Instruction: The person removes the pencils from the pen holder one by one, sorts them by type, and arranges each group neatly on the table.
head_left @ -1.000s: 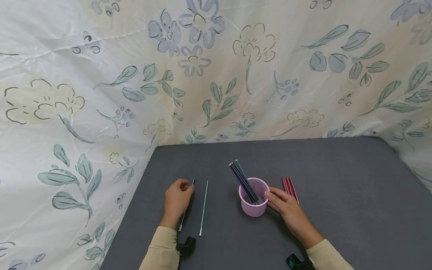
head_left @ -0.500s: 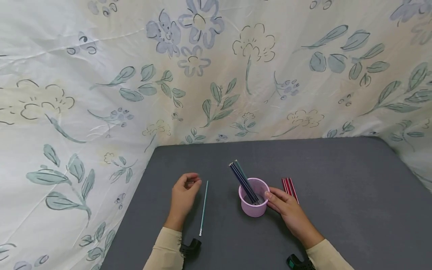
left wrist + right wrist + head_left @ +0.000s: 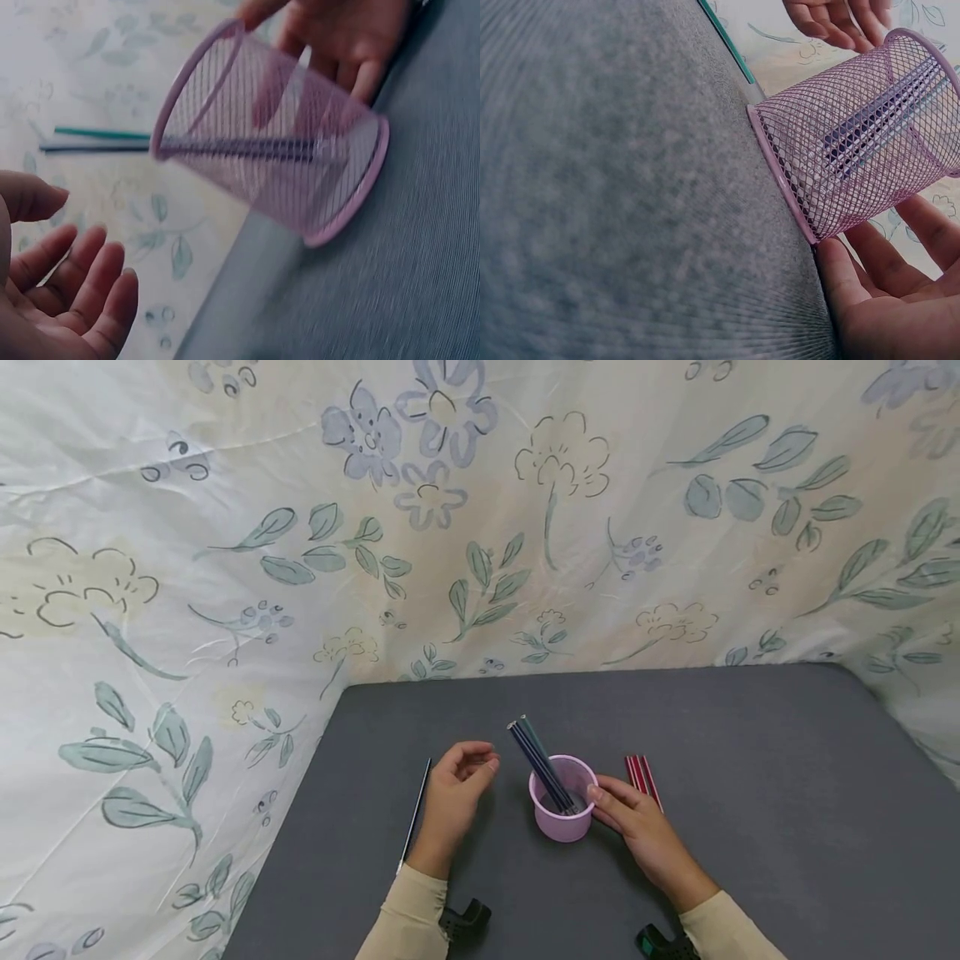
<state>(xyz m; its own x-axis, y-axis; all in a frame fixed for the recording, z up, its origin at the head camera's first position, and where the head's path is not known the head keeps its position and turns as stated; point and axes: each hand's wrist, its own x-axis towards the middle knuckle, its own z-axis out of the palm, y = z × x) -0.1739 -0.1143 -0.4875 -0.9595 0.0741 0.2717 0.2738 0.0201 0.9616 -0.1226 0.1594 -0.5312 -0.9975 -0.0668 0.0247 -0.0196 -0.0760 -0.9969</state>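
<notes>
My right hand (image 3: 648,839) holds a pink mesh pencil cup (image 3: 566,828) by its right side, thumb at the rim. Several dark blue pencils (image 3: 537,756) and a teal one lean left inside it. My left hand (image 3: 450,806) hovers left of the cup, fingers loosely bent and apart, with nothing between them in the left wrist view. Beside the left forearm a dark pencil (image 3: 417,810) lies on the table. A teal pencil (image 3: 727,41) with a pale end lies past the cup in the right wrist view; in the head view the left hand covers it.
Several red pencils (image 3: 643,779) lie together behind the right hand. The grey tabletop (image 3: 787,793) runs back to a floral cloth (image 3: 480,543) that hangs behind and to the left. A black wrist mount (image 3: 467,920) sits under the left sleeve.
My left hand has left the dark pencil and moved right, over the teal pencil and closer to the cup. My right hand and the cup have stayed in place.
</notes>
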